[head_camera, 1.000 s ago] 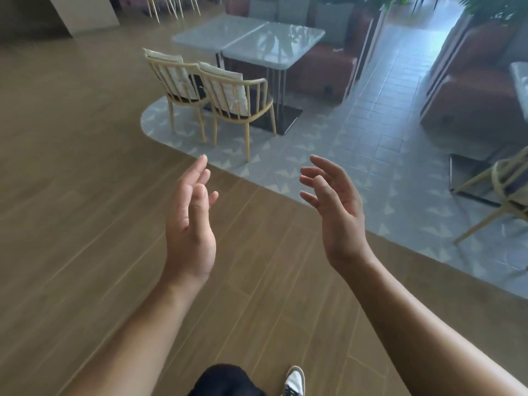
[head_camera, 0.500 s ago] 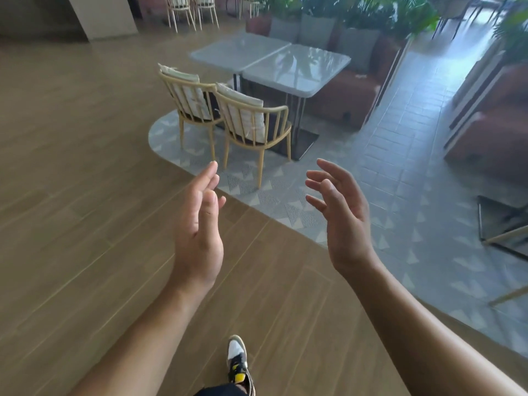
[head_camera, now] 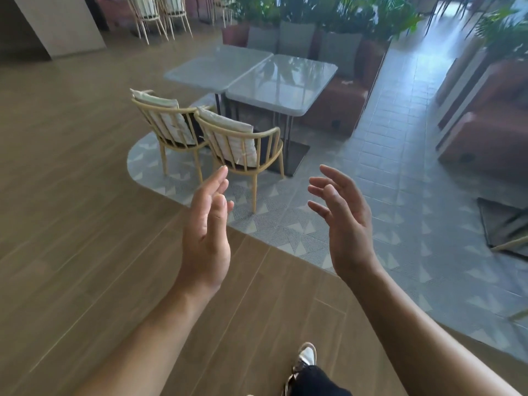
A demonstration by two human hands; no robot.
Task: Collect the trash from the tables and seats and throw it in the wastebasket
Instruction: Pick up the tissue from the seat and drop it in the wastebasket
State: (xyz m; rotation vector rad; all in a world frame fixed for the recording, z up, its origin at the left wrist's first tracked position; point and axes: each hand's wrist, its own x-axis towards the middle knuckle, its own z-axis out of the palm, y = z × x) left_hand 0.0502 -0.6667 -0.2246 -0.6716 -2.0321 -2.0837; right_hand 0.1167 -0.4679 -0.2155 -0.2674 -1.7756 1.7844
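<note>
Well, progress: I judge it barely begun, with nothing collected.
Fingers: left hand point(head_camera: 205, 232) and right hand point(head_camera: 345, 224) hang short of the desk point(head_camera: 274, 81), fingers point(head_camera: 218, 178) loosely spread, holding nothing.
Trash: perhaps a pale scrap point(head_camera: 347, 81) on the sofa seat point(head_camera: 340, 95) behind the desk; I cannot see the wastebasket.
Count: two joined tops, two chairs point(head_camera: 237, 141) before the desk.

Soft daylight from far right, tabletop point(head_camera: 281, 81) glare, wide-angle edges warped.

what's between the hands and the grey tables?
Head view: two cushioned chairs, tucked at the tables, then tiled floor up to the left hand and right hand.
</note>
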